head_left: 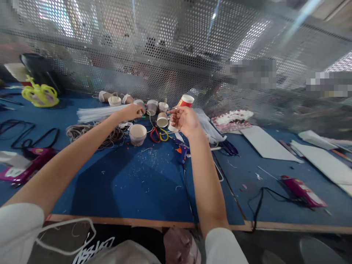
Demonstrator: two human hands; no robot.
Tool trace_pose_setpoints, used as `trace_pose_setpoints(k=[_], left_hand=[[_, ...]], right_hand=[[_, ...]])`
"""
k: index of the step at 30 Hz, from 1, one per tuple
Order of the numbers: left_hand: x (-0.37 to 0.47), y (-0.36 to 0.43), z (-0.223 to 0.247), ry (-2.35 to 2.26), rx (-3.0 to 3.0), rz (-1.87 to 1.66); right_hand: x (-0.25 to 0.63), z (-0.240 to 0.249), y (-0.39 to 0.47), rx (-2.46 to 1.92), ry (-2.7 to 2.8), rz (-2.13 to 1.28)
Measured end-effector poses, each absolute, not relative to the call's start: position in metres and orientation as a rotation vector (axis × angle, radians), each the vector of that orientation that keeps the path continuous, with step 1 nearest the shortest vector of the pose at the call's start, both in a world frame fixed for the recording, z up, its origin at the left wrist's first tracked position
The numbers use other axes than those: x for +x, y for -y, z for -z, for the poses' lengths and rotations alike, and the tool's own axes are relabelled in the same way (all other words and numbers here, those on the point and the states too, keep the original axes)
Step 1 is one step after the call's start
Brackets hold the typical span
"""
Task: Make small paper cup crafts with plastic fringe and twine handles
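Observation:
My left hand (pixel 133 112) reaches to a row of small paper cups, its fingers curled together beside a grey-wrapped cup (pixel 139 104); what they grip, if anything, I cannot make out. My right hand (pixel 184 119) is raised with loosely bent fingers apart, the tips close to a cup tipped on its side (pixel 162 120). No object shows in it. Another wrapped cup (pixel 152 107) sits between the hands. In front of them lie scissors (pixel 155 135) with red and yellow handles, and an upright cup (pixel 138 135). A blue glue gun (pixel 182 153) rests beside my right forearm.
Left are grey cord (pixel 96 135), clear sticks (pixel 95 113), a yellow crown (pixel 40 94) and a magenta glue gun (pixel 30 165). Right are white boards (pixel 268 143) and another magenta glue gun (pixel 304 191) with its cable. A perforated metal screen (pixel 176 55) stands behind the table.

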State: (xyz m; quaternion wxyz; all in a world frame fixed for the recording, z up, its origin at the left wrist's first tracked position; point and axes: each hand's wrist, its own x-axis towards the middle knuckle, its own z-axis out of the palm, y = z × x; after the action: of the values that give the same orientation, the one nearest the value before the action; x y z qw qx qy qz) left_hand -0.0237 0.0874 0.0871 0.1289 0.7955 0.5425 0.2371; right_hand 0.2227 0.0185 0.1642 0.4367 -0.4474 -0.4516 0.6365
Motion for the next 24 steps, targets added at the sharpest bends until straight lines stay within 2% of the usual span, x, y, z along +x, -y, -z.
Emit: trace_pose_setpoints(k=[3, 8, 13, 18, 24], left_hand=[[-0.016, -0.103, -0.080, -1.524, 2.403, -0.588], [-0.016, -0.116, -0.081, -1.553, 2.348, -0.721], [-0.021, -0.104, -0.108, -1.431, 2.120, -0.941], [-0.013, -0.082, -0.133, -1.386, 1.997, -0.912], [-0.002, -0.066, -0.141, -1.312, 2.110, -0.806]], right_hand=[[0.226, -0.168, -0.016, -1.132, 1.132, -1.554], [0.223, -0.158, -0.021, -1.161, 1.192, -1.455], [0.198, -0.124, -0.034, -1.245, 1.289, -1.161], [0.183, -0.101, -0.041, -1.093, 1.460, -1.243], [0.177, -0.084, -0.048, -0.961, 1.549, -1.269]])
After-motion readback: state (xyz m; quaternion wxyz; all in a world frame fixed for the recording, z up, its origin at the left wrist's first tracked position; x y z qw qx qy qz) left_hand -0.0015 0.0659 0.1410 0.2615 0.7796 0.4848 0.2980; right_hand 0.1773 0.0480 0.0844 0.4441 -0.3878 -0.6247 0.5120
